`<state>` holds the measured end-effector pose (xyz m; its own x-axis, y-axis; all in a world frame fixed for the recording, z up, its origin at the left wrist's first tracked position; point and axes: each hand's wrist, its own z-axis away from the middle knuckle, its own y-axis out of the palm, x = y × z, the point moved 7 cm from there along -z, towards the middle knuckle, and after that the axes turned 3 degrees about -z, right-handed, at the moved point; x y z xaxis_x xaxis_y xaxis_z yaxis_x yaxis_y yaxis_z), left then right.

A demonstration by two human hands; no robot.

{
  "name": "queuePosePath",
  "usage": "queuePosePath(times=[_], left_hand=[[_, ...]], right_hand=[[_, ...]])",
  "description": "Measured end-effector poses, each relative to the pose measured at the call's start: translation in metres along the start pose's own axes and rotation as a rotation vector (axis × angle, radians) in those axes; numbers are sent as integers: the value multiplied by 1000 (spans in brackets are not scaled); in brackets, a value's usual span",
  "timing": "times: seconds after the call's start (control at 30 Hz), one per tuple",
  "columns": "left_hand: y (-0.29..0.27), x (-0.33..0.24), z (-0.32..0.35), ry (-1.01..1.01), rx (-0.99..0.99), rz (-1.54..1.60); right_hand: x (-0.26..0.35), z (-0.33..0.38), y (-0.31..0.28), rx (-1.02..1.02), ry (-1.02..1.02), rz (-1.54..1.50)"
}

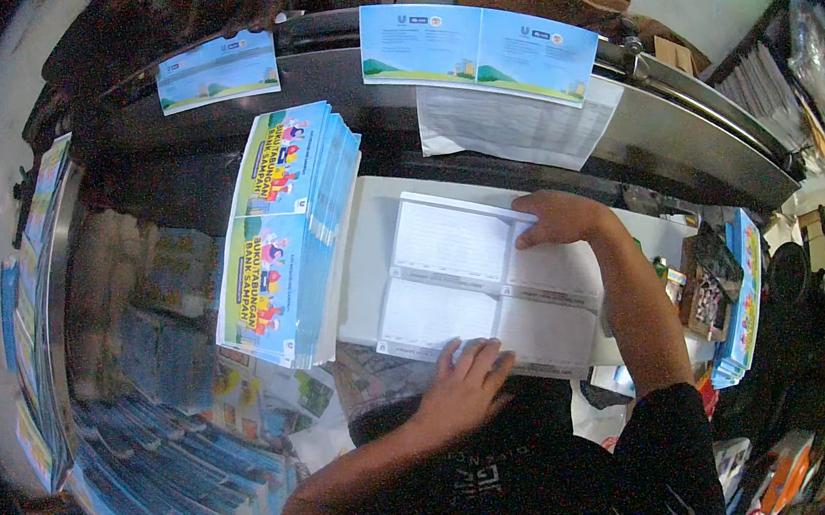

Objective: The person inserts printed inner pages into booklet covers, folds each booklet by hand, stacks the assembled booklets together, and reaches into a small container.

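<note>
A person bends over a stack of white ruled sheets spread on a pale work surface, seen from the head camera looking down. The sheets lie flat in the middle of the picture, just right of a tall pile of colourful printed booklets, and their long axis runs from the upper left toward the lower right, the far edge pointing at a curved metal machine bed that arcs across the top. The left hand rests palm down on the near edge of the sheets, fingers spread and flat, pressing rather than gripping. The right hand lies at the far upper corner of the right half, fingers curled over the edge of the top sheet; whether it pinches the paper or only presses on it cannot be told. A fold or seam divides the sheets into left and right halves, with a cross line splitting each again. On the machine bed lie blue-and-green printed covers, one pair open side by side and a single one farther left. More blue booklets are heaped at the lower left, and a small box of bits stands to the right.
</note>
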<state>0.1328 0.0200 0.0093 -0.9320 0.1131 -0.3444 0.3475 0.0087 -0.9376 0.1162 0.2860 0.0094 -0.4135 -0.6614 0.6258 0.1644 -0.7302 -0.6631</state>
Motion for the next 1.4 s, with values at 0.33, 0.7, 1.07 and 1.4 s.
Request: queuePosePath(times=[0.33,0.7,1.07,1.4], left_hand=[[-25,12,-47,-42,12,150],[-9,20,-54,-26,-119,1],[-6,21,-53,-17,-91,12],[-5,23,-51,-9,-161,64]], right_hand=[[0,0,1,-52,34,102],[7,-1,0,48,111,85],[10,1,0,140,156,109],[0,1,0,-17,115,195]])
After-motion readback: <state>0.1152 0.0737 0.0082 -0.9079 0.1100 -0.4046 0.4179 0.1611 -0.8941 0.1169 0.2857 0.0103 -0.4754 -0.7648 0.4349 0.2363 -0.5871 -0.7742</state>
